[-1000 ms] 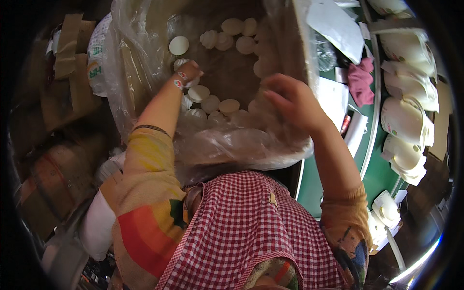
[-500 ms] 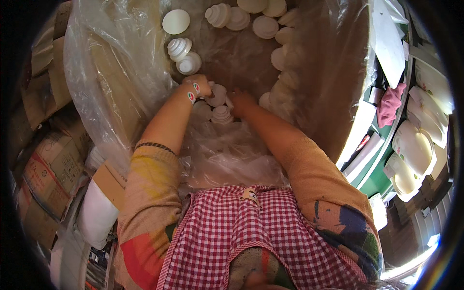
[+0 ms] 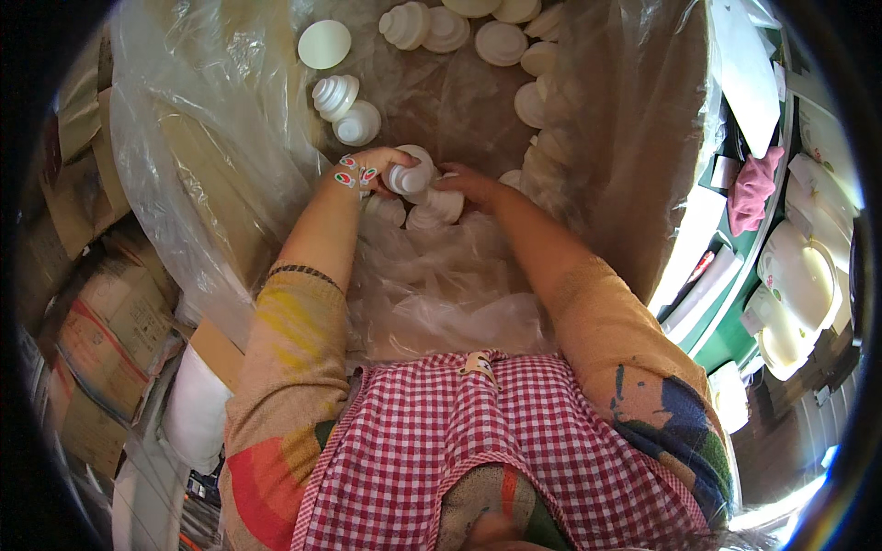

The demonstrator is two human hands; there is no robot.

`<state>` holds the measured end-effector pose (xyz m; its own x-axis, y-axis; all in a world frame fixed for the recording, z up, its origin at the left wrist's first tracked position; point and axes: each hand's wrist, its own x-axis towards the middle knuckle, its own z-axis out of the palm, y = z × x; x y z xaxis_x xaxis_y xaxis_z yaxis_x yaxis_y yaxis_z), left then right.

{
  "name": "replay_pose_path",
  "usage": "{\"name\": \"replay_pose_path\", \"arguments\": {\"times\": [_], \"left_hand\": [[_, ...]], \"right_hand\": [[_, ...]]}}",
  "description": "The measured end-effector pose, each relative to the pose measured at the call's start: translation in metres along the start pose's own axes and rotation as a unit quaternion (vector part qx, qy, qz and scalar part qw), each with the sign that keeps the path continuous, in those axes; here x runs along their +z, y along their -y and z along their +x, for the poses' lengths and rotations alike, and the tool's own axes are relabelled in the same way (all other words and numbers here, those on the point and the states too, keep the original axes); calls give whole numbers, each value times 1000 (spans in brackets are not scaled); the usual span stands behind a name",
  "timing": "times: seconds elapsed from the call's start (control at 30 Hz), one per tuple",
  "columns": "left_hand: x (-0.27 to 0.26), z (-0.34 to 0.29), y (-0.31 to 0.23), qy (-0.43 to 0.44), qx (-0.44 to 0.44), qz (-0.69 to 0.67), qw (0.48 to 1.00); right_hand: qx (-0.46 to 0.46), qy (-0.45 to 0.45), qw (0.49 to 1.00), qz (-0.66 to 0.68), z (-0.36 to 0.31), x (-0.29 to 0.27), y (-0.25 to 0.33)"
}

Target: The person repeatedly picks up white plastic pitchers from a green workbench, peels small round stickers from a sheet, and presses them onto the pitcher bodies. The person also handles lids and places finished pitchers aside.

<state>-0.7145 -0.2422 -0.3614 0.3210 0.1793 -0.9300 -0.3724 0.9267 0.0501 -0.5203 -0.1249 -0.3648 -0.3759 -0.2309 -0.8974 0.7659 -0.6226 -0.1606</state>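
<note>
Head view: left hand (image 3: 378,167) curls around a white stepped disc (image 3: 411,173) inside the plastic-lined box (image 3: 648,184); right hand (image 3: 473,186) half-curls against neighbouring discs (image 3: 439,209), its grip unclear. Probably light, stiff, smooth; rims seem the best hold.

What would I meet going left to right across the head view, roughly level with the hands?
Brown cardboard → left hand → white stepped piece in that hand's grip → right hand → pink cloth → pale rounded pieces.
</note>
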Motion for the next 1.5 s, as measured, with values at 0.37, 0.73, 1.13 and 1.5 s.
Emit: {"name": "replay_pose_path", "arguments": {"times": [0.37, 0.73, 1.13, 1.5], "left_hand": [[54, -37, -42, 47, 207, -126, 969], [276, -240, -127, 89, 535, -46, 839], [704, -164, -187, 403, 510, 198, 733], [888, -90, -239, 331, 419, 215, 818]], "right_hand": [[-115, 104, 986, 57, -29, -11, 16], [-502, 43, 844, 184, -348, -15, 32], [-650, -335, 678, 67, -640, -256, -188], [-498, -473, 727, 4, -750, -412, -231]]}}
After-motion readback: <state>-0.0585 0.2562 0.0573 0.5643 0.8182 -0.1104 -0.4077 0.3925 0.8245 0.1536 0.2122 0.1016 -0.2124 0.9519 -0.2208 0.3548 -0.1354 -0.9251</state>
